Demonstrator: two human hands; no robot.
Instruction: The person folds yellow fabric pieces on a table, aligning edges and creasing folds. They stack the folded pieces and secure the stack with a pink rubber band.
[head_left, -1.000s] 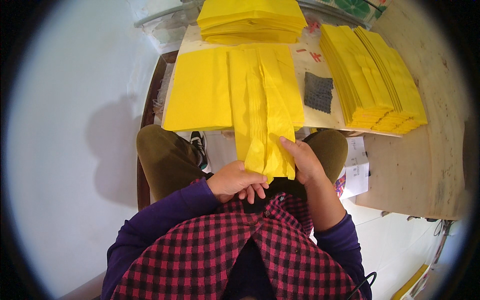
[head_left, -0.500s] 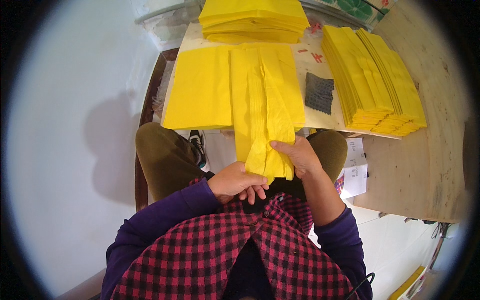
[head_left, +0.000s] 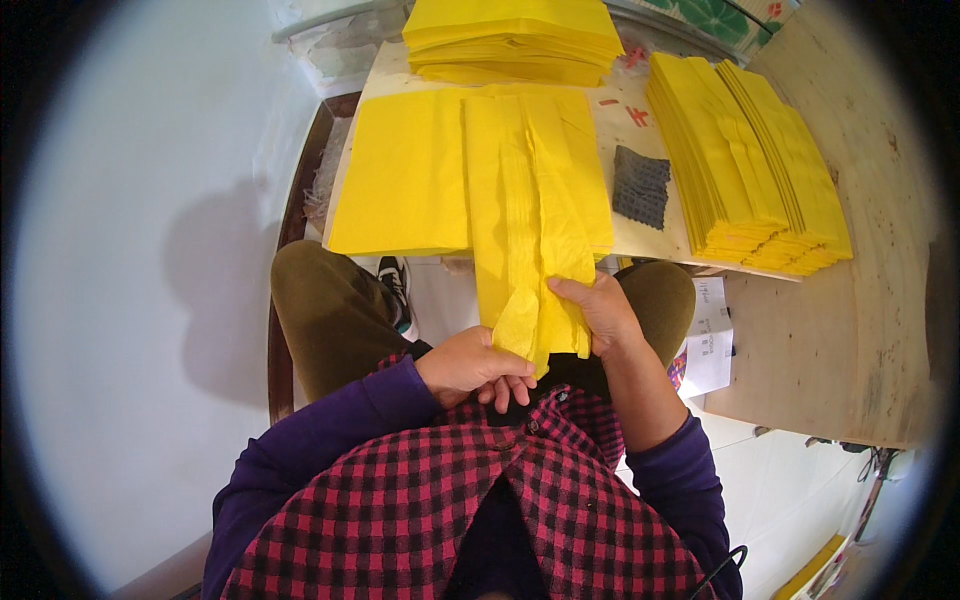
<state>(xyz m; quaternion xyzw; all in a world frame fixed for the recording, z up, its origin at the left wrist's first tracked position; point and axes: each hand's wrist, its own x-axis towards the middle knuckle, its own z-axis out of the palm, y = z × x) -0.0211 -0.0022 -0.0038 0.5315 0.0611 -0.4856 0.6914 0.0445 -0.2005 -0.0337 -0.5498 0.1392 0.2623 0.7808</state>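
I see the pleated yellow fabric [head_left: 520, 200] at frame center, its near end overhanging the tabletop [head_left: 635, 238]. Left hand [head_left: 465, 362]: thumb closed on the near corner, fingers [head_left: 502, 391] loosely curled. Right hand [head_left: 610, 315]: thumb clamping the right edge, fingers mostly hidden.

I see the left hand [head_left: 476, 366] pinching the near end of a folded yellow sheet [head_left: 518, 240], the right hand [head_left: 606, 312] gripping its right edge. Right of that sheet, the tabletop [head_left: 640, 237] carries a gray cloth [head_left: 641, 187] and yellow stacks [head_left: 718, 150]; beyond it, a yellow pile [head_left: 512, 35].
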